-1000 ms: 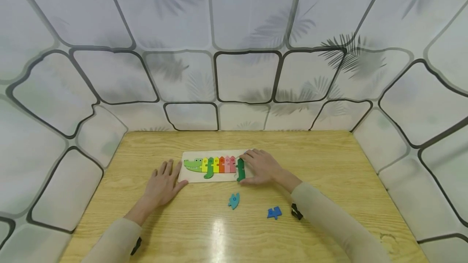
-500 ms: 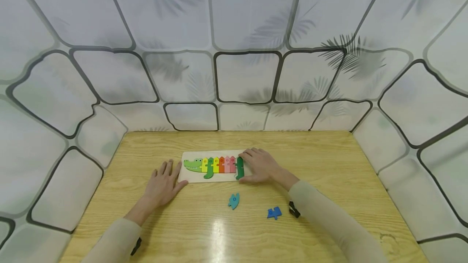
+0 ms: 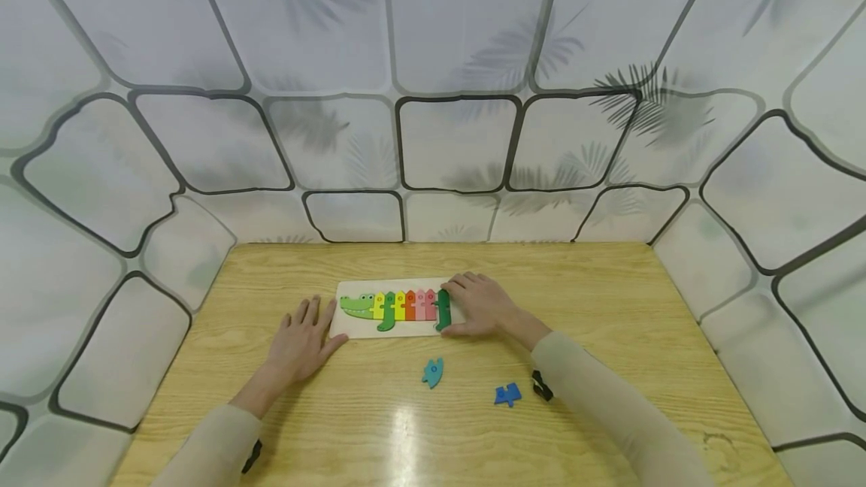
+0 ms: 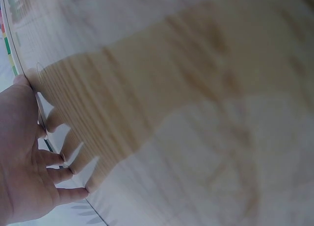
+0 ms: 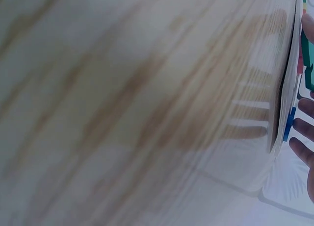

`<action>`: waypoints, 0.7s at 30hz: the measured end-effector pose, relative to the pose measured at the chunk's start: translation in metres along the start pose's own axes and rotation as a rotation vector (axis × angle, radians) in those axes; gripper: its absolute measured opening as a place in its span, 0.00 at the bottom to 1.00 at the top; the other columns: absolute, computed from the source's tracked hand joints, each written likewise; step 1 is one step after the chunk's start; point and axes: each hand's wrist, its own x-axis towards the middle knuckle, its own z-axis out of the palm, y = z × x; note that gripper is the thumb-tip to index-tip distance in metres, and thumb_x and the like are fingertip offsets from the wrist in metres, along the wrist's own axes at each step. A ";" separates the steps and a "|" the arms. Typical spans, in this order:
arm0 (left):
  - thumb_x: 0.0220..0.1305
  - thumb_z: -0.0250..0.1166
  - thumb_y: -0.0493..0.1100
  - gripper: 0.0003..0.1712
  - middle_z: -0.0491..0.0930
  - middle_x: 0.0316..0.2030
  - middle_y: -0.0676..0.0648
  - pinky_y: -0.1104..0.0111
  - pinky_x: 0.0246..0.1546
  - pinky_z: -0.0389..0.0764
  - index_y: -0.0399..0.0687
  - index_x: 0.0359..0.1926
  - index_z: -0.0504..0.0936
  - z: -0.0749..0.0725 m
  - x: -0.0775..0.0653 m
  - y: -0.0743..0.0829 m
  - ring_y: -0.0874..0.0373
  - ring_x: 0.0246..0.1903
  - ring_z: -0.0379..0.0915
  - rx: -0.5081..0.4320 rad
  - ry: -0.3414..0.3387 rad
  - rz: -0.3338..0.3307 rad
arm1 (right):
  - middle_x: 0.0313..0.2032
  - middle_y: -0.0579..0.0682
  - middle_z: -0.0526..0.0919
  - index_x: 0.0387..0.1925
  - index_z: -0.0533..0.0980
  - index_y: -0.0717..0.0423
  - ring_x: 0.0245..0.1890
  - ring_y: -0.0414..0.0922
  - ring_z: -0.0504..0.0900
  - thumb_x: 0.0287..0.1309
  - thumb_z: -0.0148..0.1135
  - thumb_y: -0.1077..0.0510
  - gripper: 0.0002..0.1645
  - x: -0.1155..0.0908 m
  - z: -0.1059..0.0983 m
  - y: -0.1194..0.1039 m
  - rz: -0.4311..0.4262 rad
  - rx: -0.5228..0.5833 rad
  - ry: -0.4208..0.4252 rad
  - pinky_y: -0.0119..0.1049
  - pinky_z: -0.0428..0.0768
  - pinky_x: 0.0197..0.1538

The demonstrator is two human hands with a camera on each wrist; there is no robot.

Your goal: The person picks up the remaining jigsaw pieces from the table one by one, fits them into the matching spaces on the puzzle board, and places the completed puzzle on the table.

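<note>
A wooden puzzle board (image 3: 416,328) with a crocodile picture lies on the table in the head view. Coloured pieces form a row on it: a green head (image 3: 356,306), then yellow, green, orange and pink body pieces (image 3: 421,307). At the row's right end, my right hand (image 3: 483,308) pinches a dark green leg piece (image 3: 443,311) between thumb and fingers; this piece (image 5: 307,54) also appears in the right wrist view, slightly tilted. My left hand (image 3: 298,343) rests against the board's left edge, fingers spread. My right hand hides the board's right end.
A light blue puzzle piece (image 3: 433,373) and a blue puzzle piece (image 3: 507,394) lie loose on the wooden table (image 3: 325,434) in front of the board. Near my right fingers, the right wrist view shows another blue piece (image 5: 289,124). Patterned walls (image 3: 453,141) enclose the table.
My right hand has moved slightly left and away from me with the dark green leg piece, bringing it closer to the pink pieces. The left hand has stayed still.
</note>
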 end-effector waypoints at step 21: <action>0.77 0.57 0.65 0.45 0.62 0.77 0.26 0.32 0.69 0.69 0.42 0.82 0.61 0.003 -0.002 0.000 0.28 0.76 0.61 -0.003 0.011 -0.001 | 0.65 0.51 0.80 0.71 0.73 0.50 0.65 0.51 0.79 0.56 0.58 0.15 0.56 0.001 0.001 -0.002 -0.015 -0.013 0.034 0.51 0.80 0.68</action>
